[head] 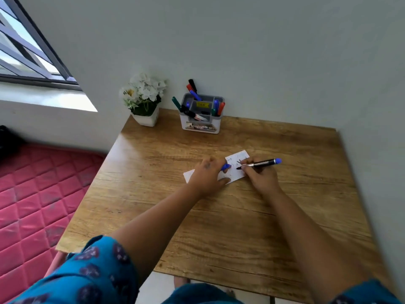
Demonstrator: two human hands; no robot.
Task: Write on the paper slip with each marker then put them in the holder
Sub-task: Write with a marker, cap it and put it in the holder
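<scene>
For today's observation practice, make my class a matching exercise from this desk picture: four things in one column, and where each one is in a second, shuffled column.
Things
1. marker
2. blue cap
3. flower pot
4. holder

Places
A. at the table's back left corner
B. in the right hand, tip on the paper slip
C. at the back of the table, against the wall, full of markers
D. at the fingers of the left hand

Pairs: 1-B, 2-D, 3-A, 4-C

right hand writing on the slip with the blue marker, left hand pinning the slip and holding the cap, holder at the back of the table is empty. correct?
One error: the holder is not empty. The head view shows several markers already standing in it. The rest holds: right hand writes on the slip with the blue marker, left hand pins it, holding the cap.
</scene>
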